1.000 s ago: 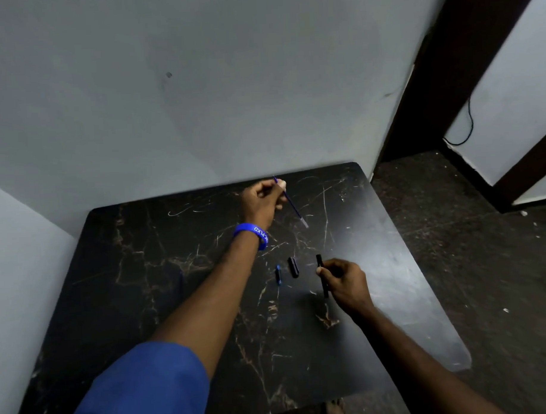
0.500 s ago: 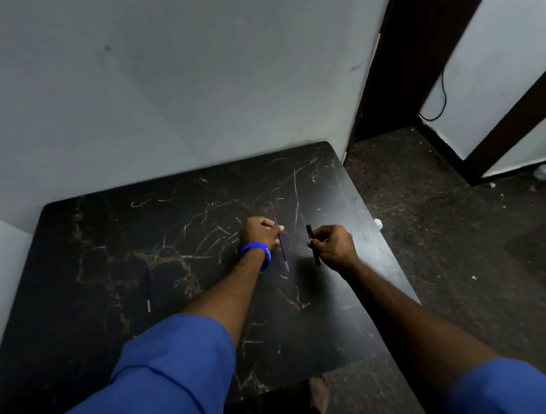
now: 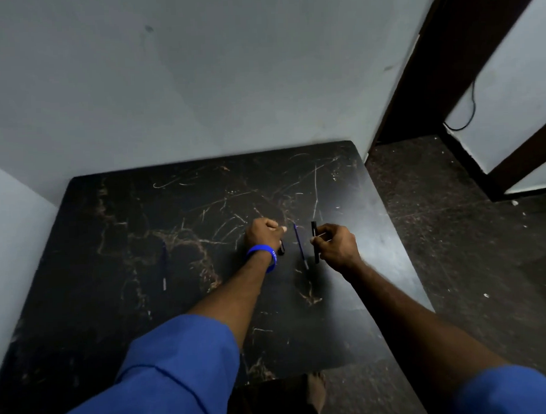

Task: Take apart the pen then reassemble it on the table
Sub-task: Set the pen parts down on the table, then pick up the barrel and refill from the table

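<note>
A thin blue refill (image 3: 299, 246) lies on the black marbled table (image 3: 145, 304) between my hands, touching neither. My right hand (image 3: 336, 248) pinches the black pen barrel (image 3: 314, 236) and holds it near upright, its lower end close to the tabletop just right of the refill. Just left of the refill is my left hand (image 3: 264, 238), with a blue wristband, its fingers curled shut and nothing visible in them. A small black pen part (image 3: 281, 249) shows just under that hand, by the wrist; I cannot tell whether the hand touches it.
A thin bluish pen-like stick (image 3: 164, 269) lies at the table's left. The table stands in a corner of grey walls. Its right edge drops to a dark floor (image 3: 452, 247) by a doorway. A bare foot (image 3: 316, 389) shows under the near edge.
My left hand brought the refill down from above the far side of the table and let it go between my hands. My right hand lifted the barrel off the table.
</note>
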